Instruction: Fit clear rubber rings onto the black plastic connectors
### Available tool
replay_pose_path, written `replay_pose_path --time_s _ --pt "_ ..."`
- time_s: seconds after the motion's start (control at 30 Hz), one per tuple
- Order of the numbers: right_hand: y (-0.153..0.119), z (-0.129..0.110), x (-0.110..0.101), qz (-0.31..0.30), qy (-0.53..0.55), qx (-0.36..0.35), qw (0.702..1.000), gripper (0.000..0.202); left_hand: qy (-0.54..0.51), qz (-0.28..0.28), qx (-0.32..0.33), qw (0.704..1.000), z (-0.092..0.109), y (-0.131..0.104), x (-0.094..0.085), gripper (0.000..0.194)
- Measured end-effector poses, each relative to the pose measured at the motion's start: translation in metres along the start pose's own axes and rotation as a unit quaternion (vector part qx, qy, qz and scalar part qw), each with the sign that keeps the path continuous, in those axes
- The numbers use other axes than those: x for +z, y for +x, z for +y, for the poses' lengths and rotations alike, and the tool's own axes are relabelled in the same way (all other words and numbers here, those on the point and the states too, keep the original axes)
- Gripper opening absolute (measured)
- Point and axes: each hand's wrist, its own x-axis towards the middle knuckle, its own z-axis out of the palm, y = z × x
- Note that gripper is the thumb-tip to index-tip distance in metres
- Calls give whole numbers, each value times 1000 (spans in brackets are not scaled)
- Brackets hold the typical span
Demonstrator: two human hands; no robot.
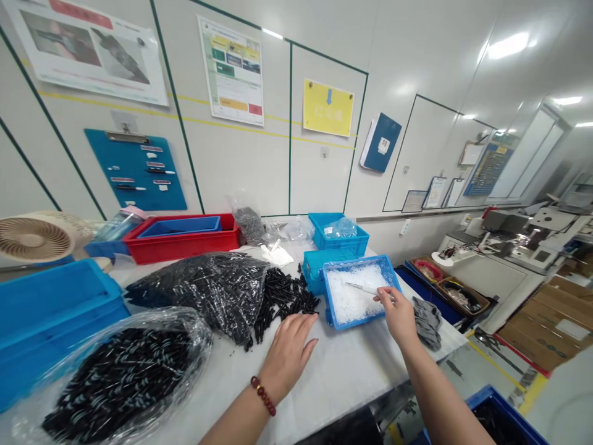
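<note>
My right hand (396,312) pinches a slim tool with a white handle and thin metal tip (364,288); its exact kind is too small to tell. The tool lies over a blue bin (330,303) filled with small white translucent pieces (354,303). Palm down, my left hand (291,343) rests at the near edge of a loose pile of black stick-like parts (285,296). Its fingers are stretched out, and whether the fingertips touch a part I cannot tell. The pile spills from a black plastic bag (204,287) on the white table (324,383).
A clear bag of black parts (125,371) stands front left beside stacked blue bins (55,296). Behind are a red bin (185,247), a fan (39,238) and a light-blue bin (336,238). A grey glove or cloth (427,321) lies by my right wrist.
</note>
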Motion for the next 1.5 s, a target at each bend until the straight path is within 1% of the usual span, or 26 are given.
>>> replay_pose_path --time_s 0.1,0.27,0.37,0.47,0.57,0.67,0.73,0.8,0.87,0.9,0.97,1.0,1.03,1.1,1.17,1.23,1.3,1.33,1.4,1.5 --pt "2 4 1 2 13 3 1000 40 -2 -4 -2 1000 0 0 0 35" --pt "4 8 5 -15 60 5 998 40 -5 -5 -1 1000 -1 0 1 35" --pt "5 5 12 -27 67 13 997 36 -4 -10 -1 1000 -1 0 1 35" --pt "5 -2 19 -41 77 1 996 34 1 -13 -1 1000 -2 -1 1 36" --pt "5 -4 21 -29 100 -13 994 34 4 -9 -2 1000 -3 -2 2 35" --pt "2 3 16 3 97 -30 995 36 5 -4 -1 1000 -3 -2 3 35" --pt "-2 10 10 39 71 -74 994 36 6 -6 0 1000 -3 -3 3 35" --pt "-5 16 4 90 28 -159 983 33 5 -9 0 1000 -3 -3 4 35" --pt "-9 20 0 129 -23 -261 956 27 2 -8 -3 1000 -4 -3 4 35" --pt "-10 21 -2 138 -46 -304 942 23 0 -8 -4 1000 -4 -3 4 35" --pt "-12 22 -4 146 -75 -354 921 18 -2 -10 -7 1000 -4 -3 4 34" --pt "-13 22 -4 150 -80 -359 918 17 -3 -11 -8 1000 -4 -2 4 34" --pt "-14 22 -4 156 -78 -352 920 17 -3 -12 -9 1000 -4 -2 4 33" --pt "-15 22 -3 163 -55 -310 935 21 -4 -10 -11 1000 -4 -2 4 32" --pt "-17 22 -2 158 -14 -239 958 26 -7 -1 -13 1000 -5 -1 4 32" --pt "-20 22 -1 140 37 -156 977 31 -12 13 -15 1000 -6 -1 4 31" --pt "-23 20 -1 114 79 -85 987 34 -16 27 -18 999 -7 -1 3 30" --pt "-24 19 -1 101 92 -60 989 35 -17 32 -20 999 -7 -1 3 30" --pt "-24 16 -3 83 98 -30 991 37 -18 39 -23 999 -8 -1 3 30" --pt "-21 13 -5 69 79 -9 994 40 -16 44 -27 999 -7 0 3 30"
